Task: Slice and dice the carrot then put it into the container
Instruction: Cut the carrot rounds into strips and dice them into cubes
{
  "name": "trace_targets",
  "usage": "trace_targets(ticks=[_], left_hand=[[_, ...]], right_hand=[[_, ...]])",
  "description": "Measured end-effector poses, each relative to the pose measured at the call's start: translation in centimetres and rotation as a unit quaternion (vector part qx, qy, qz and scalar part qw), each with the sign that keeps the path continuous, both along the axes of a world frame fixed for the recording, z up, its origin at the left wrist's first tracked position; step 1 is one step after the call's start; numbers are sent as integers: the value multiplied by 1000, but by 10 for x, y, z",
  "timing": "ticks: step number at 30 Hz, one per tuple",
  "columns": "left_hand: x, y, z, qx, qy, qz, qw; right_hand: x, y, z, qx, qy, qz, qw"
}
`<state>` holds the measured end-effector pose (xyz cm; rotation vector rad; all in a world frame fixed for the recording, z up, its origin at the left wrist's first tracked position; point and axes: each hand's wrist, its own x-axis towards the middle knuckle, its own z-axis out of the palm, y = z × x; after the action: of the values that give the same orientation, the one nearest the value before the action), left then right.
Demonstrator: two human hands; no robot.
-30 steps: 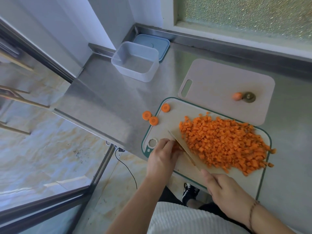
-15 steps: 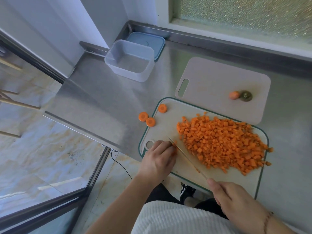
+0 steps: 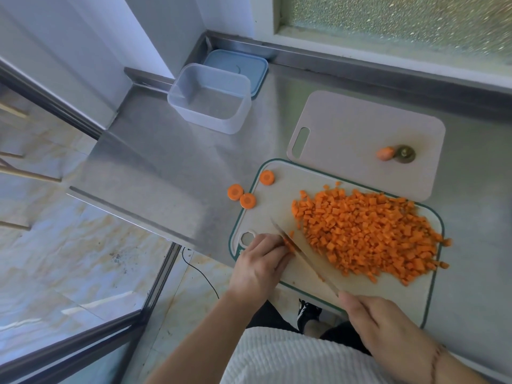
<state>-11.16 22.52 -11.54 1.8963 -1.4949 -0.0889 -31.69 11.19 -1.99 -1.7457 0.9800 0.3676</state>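
A big heap of diced carrot (image 3: 368, 231) covers the green-rimmed cutting board (image 3: 274, 212). My left hand (image 3: 259, 264) holds a small carrot piece (image 3: 289, 245) down on the board's near left corner, fingers curled over it. My right hand (image 3: 388, 328) grips the knife (image 3: 302, 253) by its handle; the blade stands against that piece. Three round carrot slices lie apart: one (image 3: 266, 177) on the board's far corner, two (image 3: 241, 196) on the counter beside it. The clear plastic container (image 3: 210, 98) stands at the far left of the counter with nothing in it.
A blue lid (image 3: 238, 66) lies behind the container. A second grey cutting board (image 3: 360, 128) at the back holds a carrot end (image 3: 385, 153) and a dark stem top (image 3: 404, 153). The steel counter (image 3: 166, 167) ends at its left edge over the tiled floor.
The knife blade has shifted a little along the piece under my left hand. The camera has tilted, so everything sits slightly lower and to the left.
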Motion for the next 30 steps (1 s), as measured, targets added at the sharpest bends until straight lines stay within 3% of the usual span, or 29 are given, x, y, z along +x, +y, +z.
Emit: trace_targets(ticks=[4, 8, 12, 30], left_hand=[[0, -3, 1, 3, 10, -5, 1000], [1, -4, 2, 8, -3, -6, 1000], [-1, 4, 5, 34, -26, -27, 999], [19, 6, 4, 4, -30, -78, 997]], right_hand=[[0, 7, -3, -6, 33, 17, 999], [25, 8, -4, -36, 2, 34, 999], [16, 4, -4, -18, -23, 13, 999], [2, 10, -3, 27, 0, 12, 1000]])
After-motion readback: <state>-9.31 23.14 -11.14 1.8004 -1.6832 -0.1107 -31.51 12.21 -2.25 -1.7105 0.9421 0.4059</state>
